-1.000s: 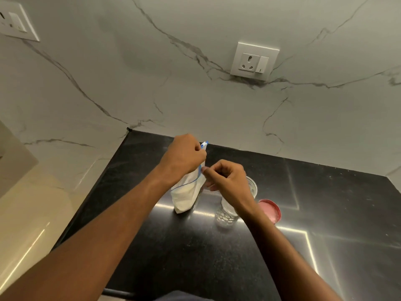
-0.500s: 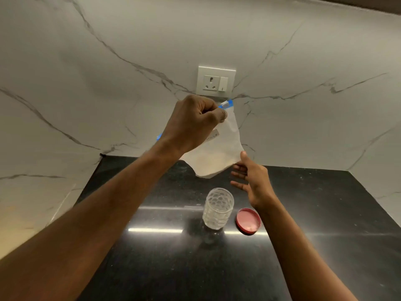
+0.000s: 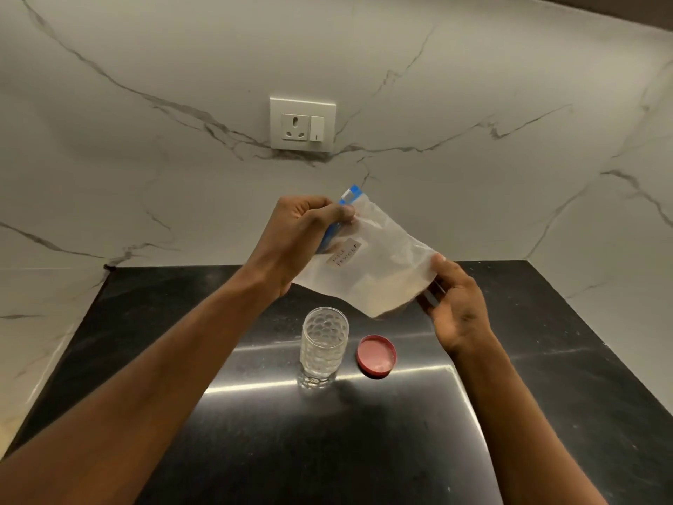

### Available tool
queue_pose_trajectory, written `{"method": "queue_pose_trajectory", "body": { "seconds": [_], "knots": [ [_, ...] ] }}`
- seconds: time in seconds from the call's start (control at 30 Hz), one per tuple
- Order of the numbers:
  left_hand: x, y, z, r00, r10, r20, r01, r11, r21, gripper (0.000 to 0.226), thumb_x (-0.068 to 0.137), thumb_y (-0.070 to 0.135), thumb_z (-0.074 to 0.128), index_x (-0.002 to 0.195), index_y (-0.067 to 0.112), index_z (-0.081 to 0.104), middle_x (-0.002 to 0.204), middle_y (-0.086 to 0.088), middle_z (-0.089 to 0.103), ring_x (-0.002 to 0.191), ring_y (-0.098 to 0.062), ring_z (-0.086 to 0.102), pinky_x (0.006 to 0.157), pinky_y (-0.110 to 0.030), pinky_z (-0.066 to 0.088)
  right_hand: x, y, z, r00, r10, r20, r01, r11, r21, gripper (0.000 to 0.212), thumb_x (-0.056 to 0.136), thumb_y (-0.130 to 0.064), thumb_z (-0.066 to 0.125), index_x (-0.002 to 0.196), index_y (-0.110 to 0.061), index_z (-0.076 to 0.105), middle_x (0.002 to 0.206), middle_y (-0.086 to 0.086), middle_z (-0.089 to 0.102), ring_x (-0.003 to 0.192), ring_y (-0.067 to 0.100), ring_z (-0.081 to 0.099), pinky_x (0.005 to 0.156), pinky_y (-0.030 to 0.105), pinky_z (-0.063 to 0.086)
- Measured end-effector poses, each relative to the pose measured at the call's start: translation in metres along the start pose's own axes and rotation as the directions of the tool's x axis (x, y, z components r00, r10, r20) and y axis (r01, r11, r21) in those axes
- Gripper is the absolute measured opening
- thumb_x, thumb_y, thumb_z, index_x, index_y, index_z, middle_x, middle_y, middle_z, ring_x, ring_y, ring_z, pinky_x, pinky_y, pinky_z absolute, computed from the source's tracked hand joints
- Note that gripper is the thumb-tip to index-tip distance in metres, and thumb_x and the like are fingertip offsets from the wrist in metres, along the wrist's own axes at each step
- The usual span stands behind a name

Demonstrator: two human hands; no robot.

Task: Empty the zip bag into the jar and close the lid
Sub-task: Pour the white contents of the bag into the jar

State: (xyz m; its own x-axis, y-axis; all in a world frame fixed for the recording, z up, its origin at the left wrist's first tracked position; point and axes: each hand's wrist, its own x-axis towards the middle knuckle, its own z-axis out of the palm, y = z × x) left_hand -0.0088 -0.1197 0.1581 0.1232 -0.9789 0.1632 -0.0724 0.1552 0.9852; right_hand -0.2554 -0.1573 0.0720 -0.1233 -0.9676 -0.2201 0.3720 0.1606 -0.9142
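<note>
A clear zip bag (image 3: 378,267) with a blue zip strip and a small handwritten label hangs in the air above the counter, with pale powder in its lower end. My left hand (image 3: 298,238) grips its zip end. My right hand (image 3: 455,304) holds the bag's lower right corner from below, fingers partly hidden behind it. Below the bag a clear dimpled jar (image 3: 323,346) stands upright and open on the black counter (image 3: 364,431). Its red lid (image 3: 376,356) lies flat just right of the jar.
A white marble wall with grey veins rises behind the counter, with a white socket and switch plate (image 3: 302,124) on it. The counter's left edge meets a pale ledge (image 3: 43,340).
The bag has tilted more sideways and lower. My right hand has moved from under the bag to hold its lower right corner. The view has shifted slightly.
</note>
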Motion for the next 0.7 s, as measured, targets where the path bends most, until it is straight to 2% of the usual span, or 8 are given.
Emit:
{"method": "queue_pose_trajectory", "body": {
  "seconds": [0.1, 0.23, 0.37, 0.47, 0.6, 0.7],
  "knots": [
    [-0.006, -0.017, 0.001, 0.997, -0.066, 0.028, 0.069, 0.992, -0.102, 0.017, 0.099, 0.021, 0.070, 0.094, 0.009, 0.081, 0.096, -0.007, 0.083, 0.086, -0.016, 0.080, 0.072, -0.026, 0.064, -0.001, -0.012, -0.014, 0.995, -0.090, -0.031, 0.089, 0.995, -0.038, 0.012, 0.091, -0.035, 0.075, 0.094, -0.023, 0.078, 0.099, -0.001, 0.080, 0.100, 0.020, 0.072, 0.085, 0.039, 0.056],
    [-0.013, -0.045, 0.000, 0.992, -0.115, 0.052, 0.120, 0.987, -0.103, 0.016, 0.101, 0.022, 0.068, 0.101, 0.012, 0.080, 0.099, -0.004, 0.083, 0.091, -0.015, 0.080, 0.071, -0.024, 0.064, -0.001, -0.021, -0.027, 0.978, -0.205, -0.030, 0.201, 0.973, -0.111, 0.015, 0.091, -0.036, 0.077, 0.094, -0.022, 0.080, 0.096, -0.003, 0.076, 0.092, 0.014, 0.070, 0.082, 0.037, 0.056],
    [-0.019, -0.075, 0.001, 0.987, -0.150, 0.052, 0.154, 0.985, -0.081, 0.016, 0.101, 0.025, 0.067, 0.112, 0.017, 0.076, 0.102, 0.003, 0.083, 0.097, -0.014, 0.079, 0.072, -0.025, 0.065, -0.001, -0.020, -0.034, 0.939, -0.342, 0.013, 0.337, 0.917, -0.212, 0.013, 0.094, -0.031, 0.075, 0.092, -0.020, 0.080, 0.084, -0.006, 0.074, 0.080, 0.010, 0.068, 0.071, 0.027, 0.058],
    [-0.023, -0.091, 0.003, 0.986, -0.158, 0.050, 0.162, 0.983, -0.089, 0.014, 0.102, 0.024, 0.066, 0.112, 0.020, 0.075, 0.100, 0.005, 0.083, 0.093, -0.013, 0.080, 0.068, -0.022, 0.063, -0.001, -0.016, -0.036, 0.902, -0.428, 0.062, 0.426, 0.855, -0.296, 0.012, 0.097, -0.028, 0.072, 0.090, -0.021, 0.079, 0.079, -0.007, 0.072, 0.074, 0.008, 0.065, 0.065, 0.021, 0.055],
    [-0.027, -0.105, 0.002, 0.989, -0.148, 0.024, 0.149, 0.984, -0.096, 0.012, 0.102, 0.024, 0.066, 0.109, 0.022, 0.075, 0.100, 0.005, 0.083, 0.094, -0.014, 0.080, 0.068, -0.023, 0.063, 0.000, -0.014, -0.038, 0.849, -0.514, 0.121, 0.517, 0.760, -0.394, 0.011, 0.097, -0.030, 0.071, 0.091, -0.024, 0.078, 0.077, -0.007, 0.071, 0.073, 0.009, 0.061, 0.066, 0.026, 0.054],
    [-0.029, -0.109, 0.000, 0.989, -0.148, -0.006, 0.147, 0.984, -0.102, 0.011, 0.102, 0.022, 0.065, 0.109, 0.023, 0.074, 0.099, 0.007, 0.083, 0.093, -0.012, 0.080, 0.067, -0.022, 0.063, 0.000, -0.013, -0.034, 0.798, -0.576, 0.175, 0.587, 0.678, -0.442, 0.022, 0.098, -0.035, 0.068, 0.095, -0.015, 0.076, 0.080, 0.011, 0.068, 0.072, 0.020, 0.058, 0.063, 0.038, 0.050]
  ]
}}
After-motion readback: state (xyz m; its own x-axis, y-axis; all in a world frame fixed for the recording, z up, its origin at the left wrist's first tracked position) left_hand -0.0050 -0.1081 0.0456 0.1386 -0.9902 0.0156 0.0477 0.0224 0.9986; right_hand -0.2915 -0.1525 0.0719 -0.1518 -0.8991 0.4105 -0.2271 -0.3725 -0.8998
